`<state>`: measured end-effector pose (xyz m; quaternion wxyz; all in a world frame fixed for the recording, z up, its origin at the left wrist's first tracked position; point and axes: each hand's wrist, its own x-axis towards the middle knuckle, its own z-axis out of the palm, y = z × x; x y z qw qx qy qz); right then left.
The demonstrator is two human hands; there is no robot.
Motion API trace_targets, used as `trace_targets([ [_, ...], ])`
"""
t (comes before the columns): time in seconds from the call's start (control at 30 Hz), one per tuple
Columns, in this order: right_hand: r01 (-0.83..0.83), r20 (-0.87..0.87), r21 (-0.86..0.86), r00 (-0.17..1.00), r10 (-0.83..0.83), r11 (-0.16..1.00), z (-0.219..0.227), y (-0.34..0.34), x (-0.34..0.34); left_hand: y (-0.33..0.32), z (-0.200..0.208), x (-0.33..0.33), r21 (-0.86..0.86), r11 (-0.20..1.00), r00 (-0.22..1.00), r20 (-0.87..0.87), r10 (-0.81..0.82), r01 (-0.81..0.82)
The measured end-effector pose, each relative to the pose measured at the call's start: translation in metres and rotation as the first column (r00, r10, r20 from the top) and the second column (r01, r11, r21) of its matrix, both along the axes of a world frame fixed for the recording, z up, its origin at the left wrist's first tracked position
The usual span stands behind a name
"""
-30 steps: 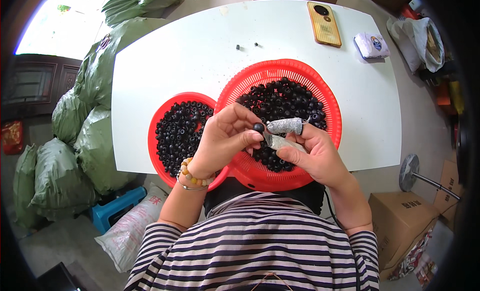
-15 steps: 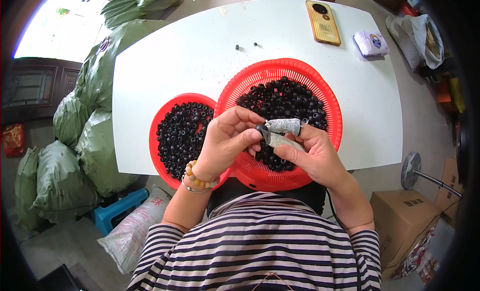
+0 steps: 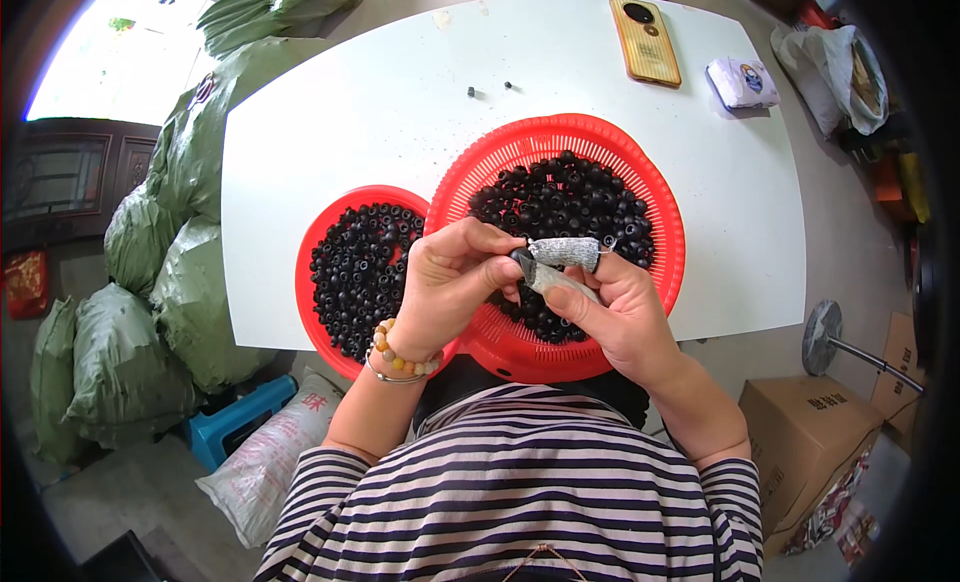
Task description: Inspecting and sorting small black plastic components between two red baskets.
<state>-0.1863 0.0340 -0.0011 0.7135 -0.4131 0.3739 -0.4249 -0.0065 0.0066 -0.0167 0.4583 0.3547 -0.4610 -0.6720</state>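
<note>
Over the larger red basket [image 3: 668,222], my left hand [image 3: 448,282] pinches a small round black part [image 3: 519,255] between thumb and fingertips. My right hand [image 3: 628,310] grips a short tool with a whitish wrapped handle [image 3: 550,279]; its dark, flat tip meets the black part. A grey knitted sleeve [image 3: 563,252] covers my right index finger, which lies alongside the part. Many loose black ring-shaped parts [image 3: 575,197] fill the basket under my hands. To the left, a smaller red basin [image 3: 312,250] holds similar but smaller-looking black pieces [image 3: 360,272].
Two tiny black pieces [image 3: 472,92] lie on the white table [image 3: 330,132]. A yellow phone [image 3: 648,57] and a tissue pack [image 3: 742,84] rest at the far right. Green sacks [image 3: 130,352] crowd the left floor; a cardboard box [image 3: 805,437] stands at the right.
Both hands stay almost in place over the larger basket. The tool has turned slightly, and its dark tip sits closer against the black part.
</note>
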Motion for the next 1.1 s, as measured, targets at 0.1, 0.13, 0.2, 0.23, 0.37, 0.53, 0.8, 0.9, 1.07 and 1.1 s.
trace_targets([
  [0.1,-0.021,0.030,0.000,0.999,0.021,1.000,0.000,-0.002,0.000,0.001,-0.002,0.000,-0.003,1.000,1.000,-0.030,-0.004,0.004],
  [0.13,-0.029,0.029,-0.003,0.999,0.029,1.000,0.000,-0.003,0.000,0.001,-0.002,-0.001,0.001,1.000,0.999,-0.040,-0.002,0.002],
  [0.2,-0.048,0.029,-0.011,0.998,0.048,0.999,0.000,-0.004,-0.001,0.001,-0.001,-0.001,0.032,0.999,0.998,-0.065,-0.008,0.010],
  [0.23,-0.049,0.050,-0.005,0.998,0.049,0.999,0.002,-0.004,-0.001,0.001,-0.001,0.000,0.060,0.998,0.997,-0.081,-0.016,0.020],
  [0.37,-0.043,0.104,0.071,0.994,0.036,0.997,0.004,-0.008,-0.005,-0.002,-0.002,0.002,0.190,0.976,0.964,-0.262,-0.054,0.106],
  [0.53,0.007,0.058,0.090,0.998,-0.013,0.996,0.006,-0.014,-0.009,-0.001,0.000,-0.002,0.197,0.973,0.939,-0.340,-0.046,0.119],
  [0.8,0.023,0.113,0.063,0.993,-0.030,0.998,0.008,-0.016,0.009,0.004,-0.003,-0.007,0.221,0.954,0.918,-0.384,-0.104,0.201],
  [0.9,0.025,0.095,0.067,0.995,-0.032,0.997,0.004,-0.021,0.009,0.006,-0.001,-0.010,0.245,0.957,0.929,-0.366,-0.059,0.157],
  [1.07,0.044,0.033,0.111,0.998,-0.048,0.993,0.008,-0.023,-0.004,0.001,0.002,-0.004,0.255,0.948,0.906,-0.418,-0.067,0.188],
  [1.1,0.013,0.037,0.129,0.999,-0.018,0.992,0.008,-0.021,-0.006,0.001,0.002,-0.004,0.253,0.953,0.908,-0.415,-0.052,0.170],
])
